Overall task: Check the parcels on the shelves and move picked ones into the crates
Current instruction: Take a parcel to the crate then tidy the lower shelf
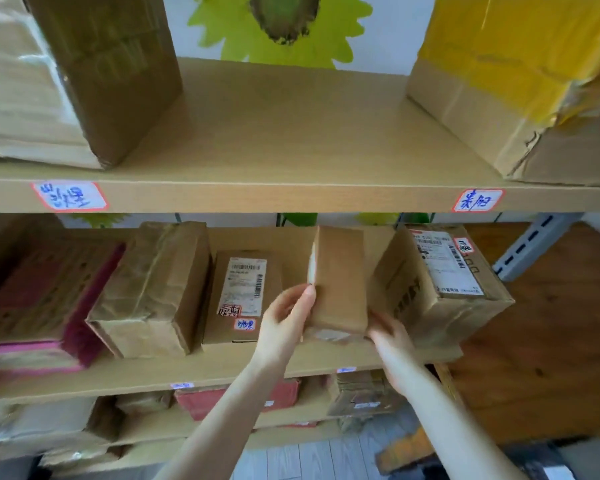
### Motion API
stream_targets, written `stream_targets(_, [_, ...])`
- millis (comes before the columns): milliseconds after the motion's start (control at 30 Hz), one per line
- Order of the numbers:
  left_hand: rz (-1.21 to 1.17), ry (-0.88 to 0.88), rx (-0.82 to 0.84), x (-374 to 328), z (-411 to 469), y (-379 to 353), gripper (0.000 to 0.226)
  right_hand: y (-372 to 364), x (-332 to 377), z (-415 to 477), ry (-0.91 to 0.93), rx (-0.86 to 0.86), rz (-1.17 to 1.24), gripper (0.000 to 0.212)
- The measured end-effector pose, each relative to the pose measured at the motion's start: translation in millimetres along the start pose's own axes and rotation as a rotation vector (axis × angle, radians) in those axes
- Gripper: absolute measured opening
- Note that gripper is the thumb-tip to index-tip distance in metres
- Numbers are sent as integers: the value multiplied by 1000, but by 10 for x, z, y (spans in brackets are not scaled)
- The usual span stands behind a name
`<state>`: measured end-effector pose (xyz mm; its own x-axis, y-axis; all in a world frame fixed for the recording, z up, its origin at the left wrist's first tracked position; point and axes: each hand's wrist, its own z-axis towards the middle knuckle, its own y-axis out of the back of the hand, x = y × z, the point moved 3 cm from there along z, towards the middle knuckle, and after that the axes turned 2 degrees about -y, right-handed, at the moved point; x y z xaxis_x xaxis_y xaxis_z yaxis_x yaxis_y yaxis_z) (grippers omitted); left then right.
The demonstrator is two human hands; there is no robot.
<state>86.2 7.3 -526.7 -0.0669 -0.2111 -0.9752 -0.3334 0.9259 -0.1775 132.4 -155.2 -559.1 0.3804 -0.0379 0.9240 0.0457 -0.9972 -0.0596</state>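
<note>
left hand (284, 317): gripping small brown parcel (338, 282), left edge
right hand (390, 341): blurred, cupping parcel's lower right
parcel: upright, middle shelf (222, 372)

Matt brown cardboard on the held parcel (340, 282), crinkled glossy tape over the parcel at nine o'clock (149, 289), smooth pale wood-grain on the shelf board (257, 195).

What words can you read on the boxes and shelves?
Nothing reads for sure.
Left shelf tag: blue handwriting, upside down, unreadable.
Right shelf tag: blue handwritten characters, too blurred to quote.
Flat box: printed label with barcodes, too small; two handwritten stickers, unclear.
Right box: printed label and a small sticker, too small to read.
Held box, in left hand and right hand: no text visible.
</note>
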Motion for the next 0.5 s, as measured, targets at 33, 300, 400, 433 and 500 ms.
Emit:
stream_targets(33, [36,-12,85,-14,-10,-26,10,-23,39,-13,-16,16,25,13])
stream_targets(300, [656,-277,121,-30,38,-31,66,-82,84,-33,-160,311,347,63])
stream_targets(400, [338,-91,73,-23,100,68,72,-118,9,26,-200,336,354,65])
stream_targets(433, [307,-64,55,-11,107,83,54,-119,0,38,-208,356,354,64])
stream_targets(500, [358,-85,-23,-1,97,128,35,-117,33,31,-201,371,335,57])
